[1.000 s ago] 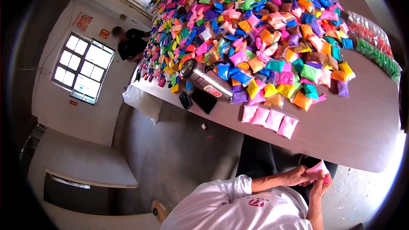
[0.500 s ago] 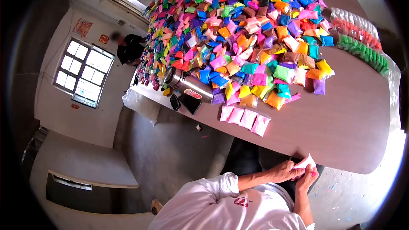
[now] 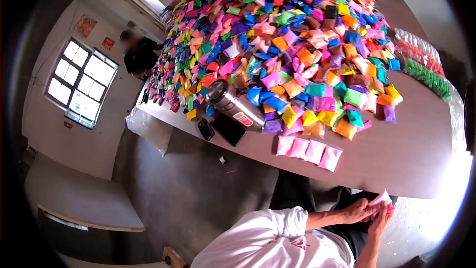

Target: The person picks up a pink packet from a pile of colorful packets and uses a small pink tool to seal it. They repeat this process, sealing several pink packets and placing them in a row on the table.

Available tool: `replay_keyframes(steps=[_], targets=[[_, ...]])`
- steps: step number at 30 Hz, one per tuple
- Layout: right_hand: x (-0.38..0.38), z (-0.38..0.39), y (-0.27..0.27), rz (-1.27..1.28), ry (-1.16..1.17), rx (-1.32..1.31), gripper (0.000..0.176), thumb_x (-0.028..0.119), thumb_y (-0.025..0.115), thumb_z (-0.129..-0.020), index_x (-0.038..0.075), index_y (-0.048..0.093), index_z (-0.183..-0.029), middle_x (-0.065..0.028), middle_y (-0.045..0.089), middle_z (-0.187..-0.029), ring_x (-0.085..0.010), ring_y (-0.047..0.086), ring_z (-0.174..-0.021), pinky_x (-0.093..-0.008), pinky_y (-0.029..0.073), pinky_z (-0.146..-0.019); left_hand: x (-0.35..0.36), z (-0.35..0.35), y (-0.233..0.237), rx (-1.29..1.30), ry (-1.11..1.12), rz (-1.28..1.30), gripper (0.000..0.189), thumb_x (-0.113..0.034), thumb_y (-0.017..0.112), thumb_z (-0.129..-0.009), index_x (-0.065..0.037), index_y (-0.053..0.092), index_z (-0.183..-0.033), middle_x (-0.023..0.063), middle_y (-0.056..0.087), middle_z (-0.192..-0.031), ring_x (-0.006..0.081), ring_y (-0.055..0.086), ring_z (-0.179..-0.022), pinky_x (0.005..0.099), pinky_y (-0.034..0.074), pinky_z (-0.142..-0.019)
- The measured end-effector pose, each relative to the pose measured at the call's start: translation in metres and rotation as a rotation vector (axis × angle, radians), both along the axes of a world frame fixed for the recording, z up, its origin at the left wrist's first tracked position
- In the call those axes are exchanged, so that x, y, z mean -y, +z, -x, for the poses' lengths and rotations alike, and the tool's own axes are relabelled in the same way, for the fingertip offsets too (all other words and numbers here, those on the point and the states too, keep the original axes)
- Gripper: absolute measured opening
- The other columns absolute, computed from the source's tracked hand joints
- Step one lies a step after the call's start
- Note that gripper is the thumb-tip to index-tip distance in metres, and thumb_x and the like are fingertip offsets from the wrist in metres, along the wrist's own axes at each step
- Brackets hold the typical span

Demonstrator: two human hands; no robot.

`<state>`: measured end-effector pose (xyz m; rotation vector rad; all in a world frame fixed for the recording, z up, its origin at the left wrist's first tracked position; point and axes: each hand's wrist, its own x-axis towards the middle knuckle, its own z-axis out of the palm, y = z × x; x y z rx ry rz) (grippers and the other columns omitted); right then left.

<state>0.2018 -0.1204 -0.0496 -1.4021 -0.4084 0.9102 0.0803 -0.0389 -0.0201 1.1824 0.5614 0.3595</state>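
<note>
Both hands are together past the table's near edge, at the lower right. My left hand (image 3: 361, 210) has its fingers closed on a pale pink packet (image 3: 381, 198). Against it, my right hand (image 3: 380, 218) grips the same packet from the other side. A brighter pink bit shows beside the right fingers; what it is cannot be made out. On the table (image 3: 396, 164), up and to the left of the hands, several pink packets (image 3: 314, 152) lie side by side in a joined row.
A large heap of coloured packets (image 3: 277, 39) covers much of the table. Near its edge lie a steel flask (image 3: 240, 109), a phone (image 3: 229, 129) and a small black object (image 3: 206, 129). Green packets (image 3: 426, 77) are at the right. A person in black (image 3: 141, 55) is at the far left.
The camera view has shifted, so the table items and both hands appear farther right. My hands still hold the pink packet together.
</note>
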Motion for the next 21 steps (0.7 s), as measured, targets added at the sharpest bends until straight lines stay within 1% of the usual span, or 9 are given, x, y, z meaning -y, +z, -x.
replay_keyframes(steps=[1,2,4,11,15,18,19,20,21], targets=[[-0.003,0.008,0.014,-0.023,-0.050,-0.030,0.023,0.026,0.055,-0.089,0.005,0.054,-0.098,0.0034,0.051,-0.069,-0.0021,0.041,-0.053,-0.0181,0.028,-0.043,-0.004,0.008,0.013,0.021,-0.033,-0.001,0.051,-0.044,0.049,-0.091,0.000,0.057,-0.067,0.0018,0.049,-0.051,0.0093,0.046,-0.047,0.0256,0.036,-0.043],[-0.004,0.011,0.029,-0.013,-0.012,-0.145,0.030,0.026,0.060,-0.087,0.003,0.051,-0.104,0.0000,0.053,-0.077,-0.0053,0.048,-0.059,-0.0181,0.036,-0.048,-0.010,0.017,0.024,0.039,-0.072,-0.004,0.051,-0.044,0.049,-0.091,0.000,0.056,-0.065,0.0015,0.049,-0.050,0.0093,0.046,-0.047,0.0254,0.036,-0.043],[-0.005,0.030,0.031,-0.009,-0.075,-0.114,0.036,0.027,0.063,-0.085,0.006,0.046,-0.109,-0.0037,0.054,-0.087,-0.0107,0.053,-0.067,-0.0216,0.044,-0.054,-0.011,0.032,0.017,0.151,-0.104,0.027,0.052,-0.045,0.047,-0.091,-0.002,0.054,-0.062,0.0014,0.048,-0.049,0.0084,0.045,-0.044,0.0237,0.034,-0.042],[-0.017,0.062,0.044,0.080,-0.072,0.003,0.047,0.026,0.066,-0.083,0.002,0.041,-0.115,-0.0065,0.053,-0.092,-0.0129,0.055,-0.078,-0.0224,0.047,-0.061,-0.022,0.071,0.008,0.265,-0.152,0.086,0.053,-0.047,0.045,-0.091,-0.004,0.052,-0.061,0.0017,0.048,-0.049,0.0097,0.047,-0.044,0.0230,0.035,-0.042],[-0.025,0.062,0.045,0.044,0.062,0.167,0.036,0.026,0.066,-0.083,0.002,0.046,-0.101,-0.0060,0.054,-0.089,-0.0112,0.050,-0.077,-0.0233,0.043,-0.069,-0.014,0.083,0.008,0.293,-0.126,0.093,0.050,-0.047,0.047,-0.090,-0.005,0.053,-0.064,0.0013,0.048,-0.050,0.0098,0.047,-0.044,0.0237,0.036,-0.042],[-0.035,0.077,0.055,-0.019,0.060,0.066,0.032,0.024,0.066,-0.083,0.002,0.049,-0.097,-0.0040,0.055,-0.082,-0.0092,0.050,-0.068,-0.0214,0.041,-0.056,-0.009,0.090,0.008,0.286,-0.042,0.086,0.048,-0.047,0.048,-0.090,-0.005,0.054,-0.067,0.0008,0.049,-0.052,0.0095,0.048,-0.045,0.0228,0.036,-0.043],[-0.040,0.079,0.071,-0.045,0.180,-0.040,0.029,0.024,0.068,-0.082,0.002,0.053,-0.093,-0.0027,0.056,-0.077,-0.0083,0.050,-0.062,-0.0212,0.039,-0.051,-0.008,0.091,0.003,0.328,-0.026,0.080,0.047,-0.046,0.047,-0.090,-0.005,0.054,-0.069,0.0004,0.049,-0.053,0.0092,0.048,-0.046,0.0221,0.036,-0.043],[-0.042,0.085,0.074,-0.027,0.130,-0.091,0.030,0.026,0.070,-0.079,0.002,0.055,-0.090,-0.0018,0.056,-0.074,-0.0084,0.050,-0.060,-0.0213,0.039,-0.051,-0.003,0.090,-0.003,0.316,-0.014,0.099,0.046,-0.045,0.047,-0.091,-0.005,0.055,-0.069,0.0007,0.049,-0.053,0.0089,0.048,-0.046,0.0219,0.036,-0.044],[-0.042,0.086,0.072,-0.029,0.212,-0.053,0.030,0.026,0.070,-0.079,0.003,0.056,-0.090,-0.0016,0.056,-0.072,-0.0089,0.050,-0.059,-0.0214,0.039,-0.051,-0.001,0.093,0.002,0.269,-0.020,0.058,0.045,-0.045,0.047,-0.091,-0.005,0.055,-0.070,0.0009,0.049,-0.053,0.0087,0.048,-0.046,0.0221,0.036,-0.044]])
